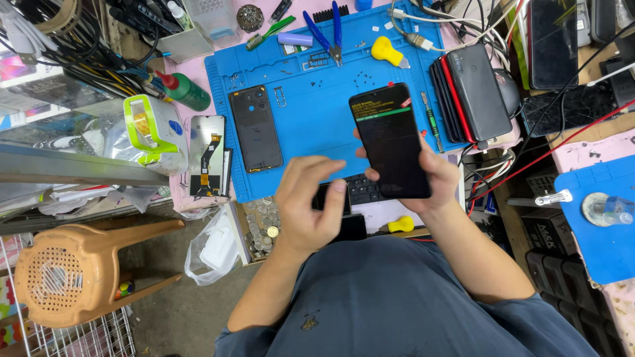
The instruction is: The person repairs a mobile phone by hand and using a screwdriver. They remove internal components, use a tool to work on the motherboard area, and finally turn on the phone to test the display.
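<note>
My right hand (433,178) grips a black smartphone (390,140) upright over the near edge of a blue work mat (311,99). Its screen is dark with a few lines of yellow and pale text at the top. My left hand (307,205) hovers just left of the phone, fingers curled, thumb and fingertips close together, holding nothing that I can see. A phone back cover (255,128) with camera holes lies on the mat to the left. A bare display panel (206,155) lies beside it off the mat.
Blue-handled pliers (325,33), a yellow pry tool (387,51) and a small screwdriver (432,122) lie on the mat. A stack of phones (471,92) sits at its right edge. A green bottle (185,90), tangled cables and an overturned tan stool (73,271) are at left.
</note>
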